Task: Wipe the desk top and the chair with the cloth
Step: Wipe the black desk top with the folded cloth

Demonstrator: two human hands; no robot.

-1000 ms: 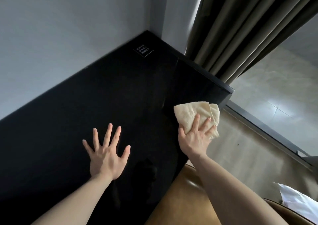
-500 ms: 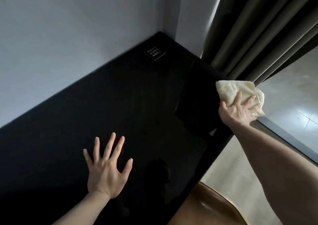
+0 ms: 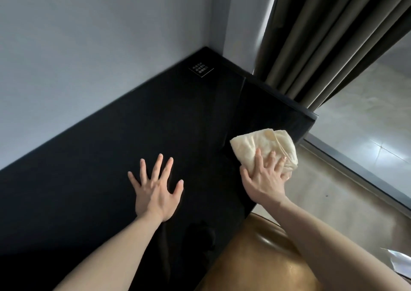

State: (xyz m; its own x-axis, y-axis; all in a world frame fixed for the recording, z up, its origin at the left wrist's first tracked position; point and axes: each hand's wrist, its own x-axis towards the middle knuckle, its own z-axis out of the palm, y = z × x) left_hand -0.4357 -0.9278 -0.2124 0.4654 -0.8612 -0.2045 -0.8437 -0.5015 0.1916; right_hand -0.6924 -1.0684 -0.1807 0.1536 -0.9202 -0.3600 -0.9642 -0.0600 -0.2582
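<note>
Desk top [image 3: 115,152] fills most of what we see, a glossy black slab set into the corner of the grey wall [image 3: 89,46], and we place everything else against it. Olive-brown curtains [image 3: 322,41] hang in folds past its far right end, and a pale floor [image 3: 347,157] lies beyond its right edge. Below its near right edge we see the rounded tan leather back of the chair [image 3: 262,259]. The cream cloth [image 3: 262,146], folded into a thick pad, lies at the right edge of the desk top, part of it hanging past the rim. Our right hand [image 3: 264,179] presses on the near half of the cloth, fingers straight and slightly spread, thumb lying beside it. Our left hand [image 3: 155,190] lies flat on the desk top well to the left of the cloth, palm down, all fingers fanned wide, holding nothing. A small dark label [image 3: 201,69] with white print sits at the far corner of the desk top
</note>
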